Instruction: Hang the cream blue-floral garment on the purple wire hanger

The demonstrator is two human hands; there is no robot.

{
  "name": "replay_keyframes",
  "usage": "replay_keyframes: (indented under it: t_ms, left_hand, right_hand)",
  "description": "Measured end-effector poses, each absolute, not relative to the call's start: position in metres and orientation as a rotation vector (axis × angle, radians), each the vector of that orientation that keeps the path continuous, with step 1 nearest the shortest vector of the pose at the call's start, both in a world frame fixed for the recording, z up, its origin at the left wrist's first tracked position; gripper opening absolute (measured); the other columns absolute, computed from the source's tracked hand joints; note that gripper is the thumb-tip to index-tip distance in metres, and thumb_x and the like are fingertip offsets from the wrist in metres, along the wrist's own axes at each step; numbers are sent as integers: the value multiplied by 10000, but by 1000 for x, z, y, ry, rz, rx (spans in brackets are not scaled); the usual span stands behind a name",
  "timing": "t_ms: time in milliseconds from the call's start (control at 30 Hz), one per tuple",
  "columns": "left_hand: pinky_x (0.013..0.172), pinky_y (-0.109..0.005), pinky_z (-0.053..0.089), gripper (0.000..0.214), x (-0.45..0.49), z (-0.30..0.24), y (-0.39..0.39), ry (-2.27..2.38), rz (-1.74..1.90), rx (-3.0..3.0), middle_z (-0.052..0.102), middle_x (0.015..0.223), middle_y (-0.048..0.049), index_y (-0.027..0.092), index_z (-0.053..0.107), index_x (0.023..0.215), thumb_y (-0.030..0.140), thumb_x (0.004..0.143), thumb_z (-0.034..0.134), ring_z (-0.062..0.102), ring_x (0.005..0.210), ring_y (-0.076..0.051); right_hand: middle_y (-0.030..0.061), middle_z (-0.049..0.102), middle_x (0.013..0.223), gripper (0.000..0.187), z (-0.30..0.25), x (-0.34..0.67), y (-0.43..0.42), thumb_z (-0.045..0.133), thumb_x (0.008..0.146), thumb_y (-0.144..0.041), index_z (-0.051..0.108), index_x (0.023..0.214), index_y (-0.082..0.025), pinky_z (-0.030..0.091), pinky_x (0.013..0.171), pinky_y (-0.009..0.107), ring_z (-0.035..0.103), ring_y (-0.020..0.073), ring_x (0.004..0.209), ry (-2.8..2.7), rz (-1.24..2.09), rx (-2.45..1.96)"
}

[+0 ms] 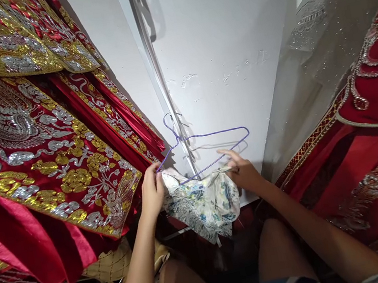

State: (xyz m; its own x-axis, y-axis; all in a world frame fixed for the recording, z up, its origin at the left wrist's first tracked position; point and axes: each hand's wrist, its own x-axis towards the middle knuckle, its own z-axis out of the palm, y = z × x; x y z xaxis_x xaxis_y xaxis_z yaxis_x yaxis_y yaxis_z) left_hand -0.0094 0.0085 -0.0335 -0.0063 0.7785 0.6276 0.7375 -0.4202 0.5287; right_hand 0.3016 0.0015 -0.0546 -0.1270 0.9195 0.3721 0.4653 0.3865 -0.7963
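Two grips at lower centre, I'm watching; left hand [153, 191] pinches purple hanger [216, 132] and floral cloth [199, 202], right hand [244, 172] clasps the cloth's right edge; if either slackens, I reckon the cloth sags.

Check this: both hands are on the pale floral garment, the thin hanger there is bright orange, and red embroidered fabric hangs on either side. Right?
Not quite: the thin hanger is purple, not orange, as the head view shows. The rest holds: left hand and right hand on the pale floral garment, red embroidered fabric on either side.
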Motion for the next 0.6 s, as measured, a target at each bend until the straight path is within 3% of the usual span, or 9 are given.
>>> replay_keyframes:
  t_ms: [67,133,233,333,367,433,500,600]
  left_hand:
    - [907,-347,457,285,-9,-34,10,1668,1386,2260,613,1046,-89,195,599,1149,314,1000,388,603,1001,-230]
    - [866,-337,460,278,-8,-34,10,1670,1383,2293,597,975,-79,195,620,1085,311,1004,380,593,949,-228]
    - [825,-332,464,279,-7,-30,7,1683,1378,2301,569,941,-74,195,629,1064,318,1005,385,578,912,-226]
    - [861,-349,467,283,-11,-25,4,1724,1446,2292,551,949,-75,186,648,1038,332,998,409,570,938,-231]
    - [890,-358,464,287,-14,-23,4,1746,1493,2284,554,965,-78,185,654,1039,338,995,416,569,961,-235]
    - [946,-372,454,299,-24,-19,4,1796,1583,2245,572,1041,-90,186,652,1093,359,991,429,571,1021,-242]
    - [983,-379,445,331,-35,-16,6,1836,1604,2193,589,1145,-107,188,626,1173,389,983,445,573,1085,-251]
    - [981,-394,453,370,-50,-15,11,1832,1449,2164,644,1150,-111,177,629,1160,433,973,437,601,1082,-264]
  right_hand:
    - [9,678,770,698,-50,318,7,551,854,-292,361,1525,-261,450,563,297,501,160,515,-1609,568,-1291]
    - [108,720,1023,824,-42,334,22,624,844,-364,273,1579,-239,520,678,349,636,213,691,-1531,481,-1333]
    - [178,681,1203,835,-30,351,50,693,800,-433,388,1533,-175,521,853,422,664,321,1011,-1618,425,-1318]
    - [144,723,1031,477,-17,354,64,678,810,-457,688,1176,-151,517,804,388,663,306,945,-1819,430,-1267]
    - [111,719,889,359,-13,354,63,673,817,-466,722,991,-156,508,736,357,654,274,838,-1871,417,-1263]
    - [30,606,636,338,-5,354,56,664,832,-492,651,707,-178,438,599,297,567,199,643,-1908,403,-1246]
    - [-10,512,558,412,3,357,46,654,846,-517,580,611,-187,366,533,268,493,152,566,-1889,498,-1174]
    - [4,572,597,412,8,363,37,708,805,-543,635,641,-173,370,502,260,525,148,552,-1855,867,-1055]
